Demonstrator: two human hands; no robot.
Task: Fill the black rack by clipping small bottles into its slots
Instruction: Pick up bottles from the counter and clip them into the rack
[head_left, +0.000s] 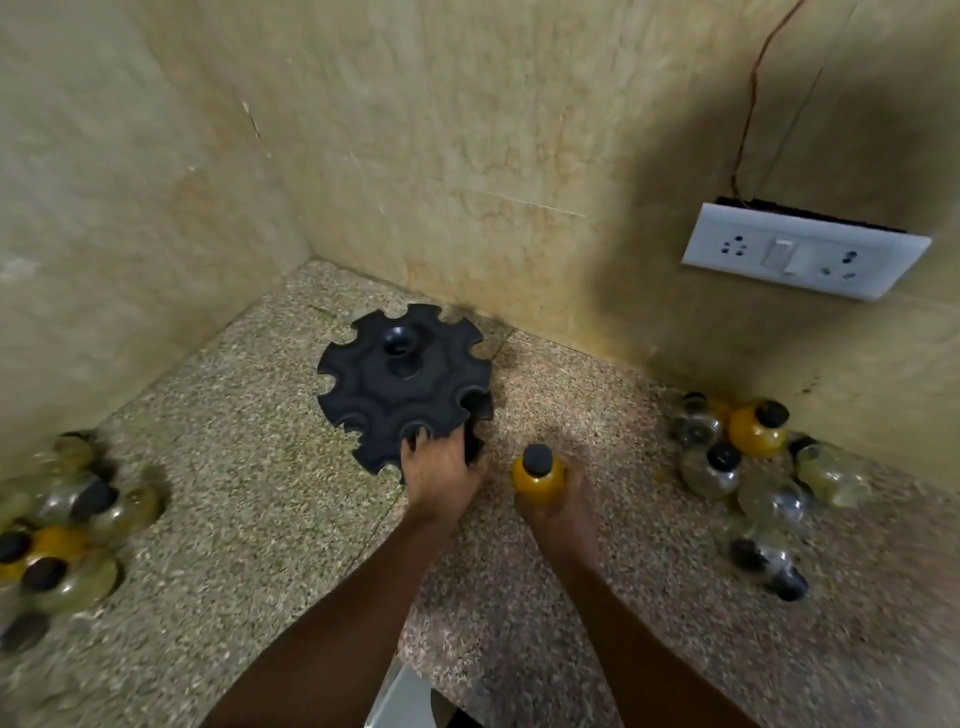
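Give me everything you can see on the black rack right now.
The black rack is a round, matte, plastic-looking carousel with scalloped notches all round its rim and a hollow hub at the top centre. A second notched tier shows beneath the upper disc. No bottles are clipped into any visible slot. It stands on the speckled stone counter near the wall corner, tilted slightly in this view. The left hand grips its near edge, fingers curled over the rim. Nothing else touches it.

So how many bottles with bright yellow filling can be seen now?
3: one in the right hand, one in the right pile, one in the blurred left pile. Others may be hidden.
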